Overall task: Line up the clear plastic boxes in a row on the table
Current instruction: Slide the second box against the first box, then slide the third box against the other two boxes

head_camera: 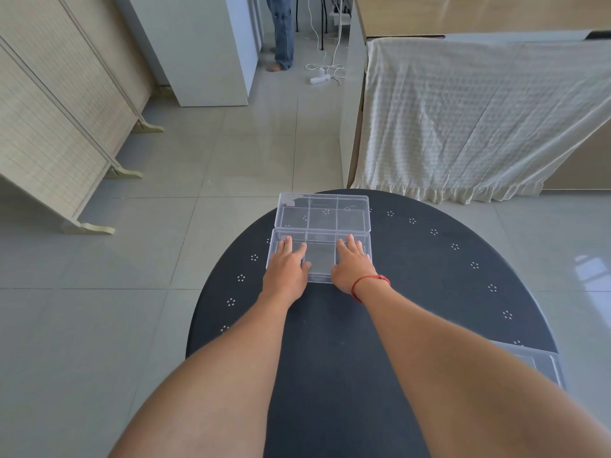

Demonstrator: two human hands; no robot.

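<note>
Two clear plastic boxes with inner dividers lie one behind the other on the dark round table [429, 292]. The far box [322, 211] sits at the table's far edge. The near box [320, 256] touches its front side. My left hand [286, 266] rests flat on the near box's left part, fingers spread. My right hand [352, 264], with a red cord at the wrist, lies flat on its right part. A third clear box [542, 361] shows at the table's right edge, partly hidden by my right forearm.
A folding screen [49, 127] stands on the left floor. A bed with a cream cover [479, 120] is beyond the table at right. A person's legs [281, 31] and a power strip with cables [320, 77] are at the far end of the tiled floor.
</note>
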